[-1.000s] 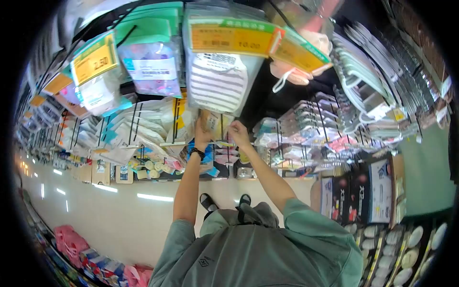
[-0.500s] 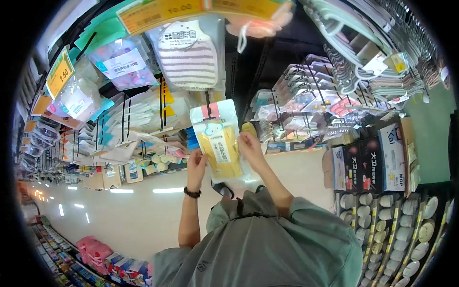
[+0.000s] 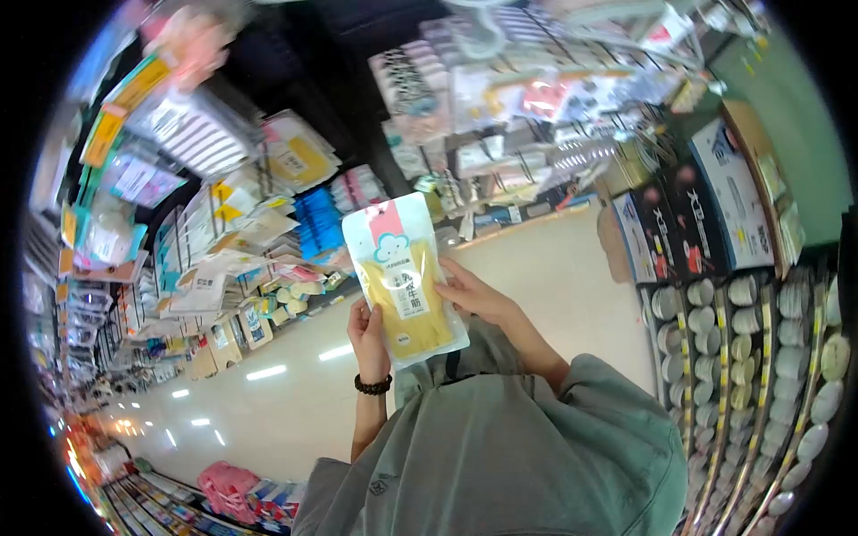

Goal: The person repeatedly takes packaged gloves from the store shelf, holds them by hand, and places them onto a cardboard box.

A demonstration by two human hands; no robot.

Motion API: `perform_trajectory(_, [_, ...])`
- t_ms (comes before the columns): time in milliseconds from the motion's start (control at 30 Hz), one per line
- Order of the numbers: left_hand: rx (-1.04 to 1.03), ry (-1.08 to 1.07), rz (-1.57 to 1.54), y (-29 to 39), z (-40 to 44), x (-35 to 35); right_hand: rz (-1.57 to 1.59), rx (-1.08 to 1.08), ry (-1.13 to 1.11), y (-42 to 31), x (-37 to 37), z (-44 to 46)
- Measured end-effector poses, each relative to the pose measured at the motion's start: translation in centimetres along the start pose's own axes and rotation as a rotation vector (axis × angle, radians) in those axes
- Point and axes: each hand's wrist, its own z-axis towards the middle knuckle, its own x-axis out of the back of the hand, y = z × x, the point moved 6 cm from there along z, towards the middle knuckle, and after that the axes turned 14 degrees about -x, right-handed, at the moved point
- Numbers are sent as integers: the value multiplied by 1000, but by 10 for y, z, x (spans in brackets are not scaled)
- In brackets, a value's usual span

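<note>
In front of the grey-green shirt (image 3: 518, 447), a yellow-filled pouch (image 3: 407, 286), judged light, soft and slippery, was clamped in the grip of left hand (image 3: 367, 339) and right hand (image 3: 480, 293) at its side edges, where it was best held.

Head cam, fwd/down, hands in close view.
</note>
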Motion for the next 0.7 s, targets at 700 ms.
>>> perform_trajectory(700, [253, -1022, 48, -100, -81, -403, 637, 375, 648, 92, 236, -254])
